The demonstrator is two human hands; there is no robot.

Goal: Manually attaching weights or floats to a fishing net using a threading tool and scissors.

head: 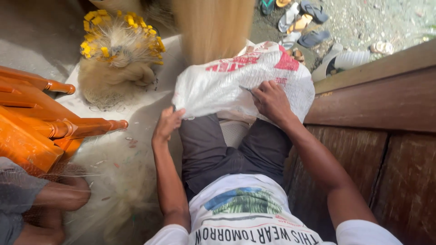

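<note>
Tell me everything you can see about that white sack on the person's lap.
The white sack looks like woven plastic, crinkled and slightly shiny, with red print across its upper part. It lies draped over the person's knees and dark shorts. The left hand grips its lower left edge, and the right hand presses on its middle, pinching something thin and dark. What it holds, if anything, cannot be told.
</note>
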